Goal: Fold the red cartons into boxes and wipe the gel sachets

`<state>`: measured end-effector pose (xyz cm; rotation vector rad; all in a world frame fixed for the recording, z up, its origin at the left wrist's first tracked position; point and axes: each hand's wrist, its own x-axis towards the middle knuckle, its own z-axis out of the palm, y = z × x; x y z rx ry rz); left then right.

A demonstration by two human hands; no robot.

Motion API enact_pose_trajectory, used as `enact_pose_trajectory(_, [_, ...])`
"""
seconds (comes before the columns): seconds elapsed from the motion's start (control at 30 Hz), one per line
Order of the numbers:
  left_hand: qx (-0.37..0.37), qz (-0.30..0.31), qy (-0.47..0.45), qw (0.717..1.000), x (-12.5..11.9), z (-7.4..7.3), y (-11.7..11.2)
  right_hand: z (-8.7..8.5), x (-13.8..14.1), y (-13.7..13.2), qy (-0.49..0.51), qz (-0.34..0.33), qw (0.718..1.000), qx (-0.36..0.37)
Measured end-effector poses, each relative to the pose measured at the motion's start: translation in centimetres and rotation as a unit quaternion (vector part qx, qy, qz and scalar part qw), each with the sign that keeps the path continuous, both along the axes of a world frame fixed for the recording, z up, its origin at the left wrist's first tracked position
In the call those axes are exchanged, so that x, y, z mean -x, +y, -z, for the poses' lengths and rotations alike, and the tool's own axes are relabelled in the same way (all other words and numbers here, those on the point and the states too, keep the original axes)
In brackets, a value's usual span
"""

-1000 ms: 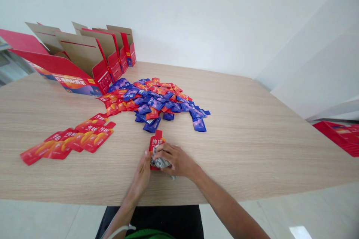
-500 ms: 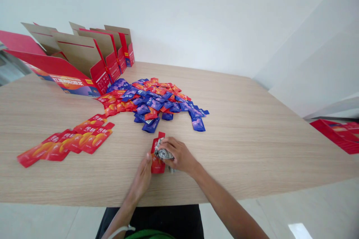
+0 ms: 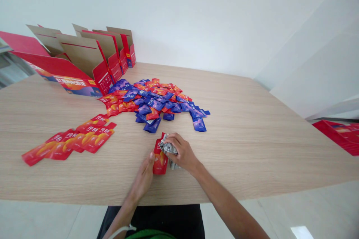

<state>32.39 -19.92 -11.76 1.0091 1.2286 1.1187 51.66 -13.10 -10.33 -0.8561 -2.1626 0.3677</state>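
Clutching hand: the right hand point(image 3: 181, 152) is closed tight on a crumpled grey cloth point(image 3: 169, 148), and the cloth presses on the upper end of a red sachet point(image 3: 160, 160)
Other hand: the left hand point(image 3: 144, 177) is not closed on anything — its fingers lie stretched and close together, with the tips touching the lower left edge of the red sachet
Red sachet: it lies flat on the wooden table point(image 3: 252, 138), near the front edge and just between the two hands; its upper part is hidden under the cloth
Loose pile: a heap of blue and red sachets point(image 3: 153, 101) lies behind the hands, near but not touching them
Laid-out row: a row of red sachets point(image 3: 73, 140) with orange print, side by side and overlapping, is to the left, well apart from the hands
Cartons: open red boxes point(image 3: 81, 63) with brown flaps stand at the far left corner of the table, near the white wall
Right side: a flat red pack point(image 3: 339, 136) lies beyond the table edge — I cannot tell what it rests on
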Motion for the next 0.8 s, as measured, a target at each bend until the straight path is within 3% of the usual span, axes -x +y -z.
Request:
enact_pose_trajectory(0.17, [-0.004,-0.05,-0.02,0.999,-0.1,1.2,0.4,0.2,-0.1,-0.7,-0.101,-0.159,0.982,-0.026])
enact_pose_trajectory(0.23, [0.002,-0.073,-0.048,0.996,-0.1,1.7,0.6,0.3,0.1,-0.9,-0.121,-0.181,0.975,-0.036])
enact_pose_trajectory(0.33, [0.01,-0.078,-0.051,0.996,-0.1,1.8,0.6,0.3,0.6,-0.9,-0.102,-0.125,0.986,-0.032])
enact_pose_trajectory(0.47, [0.001,-0.028,-0.039,0.999,0.0,1.2,0.2,0.2,0.8,-0.5,-0.013,-0.006,1.0,-0.013])
enact_pose_trajectory(0.57, [0.002,-0.016,-0.045,0.999,0.0,1.4,0.0,-0.1,0.7,-0.3,0.01,0.018,1.0,-0.014])
enact_pose_trajectory(0.7, [0.041,-0.083,-0.1,0.991,-0.1,2.2,0.4,-0.2,0.4,-0.5,-0.043,-0.093,0.994,-0.029])
enact_pose_trajectory(0.8, [0.043,-0.075,-0.161,0.983,-0.3,2.0,0.7,0.0,0.5,-0.7,-0.083,-0.174,0.981,-0.032])
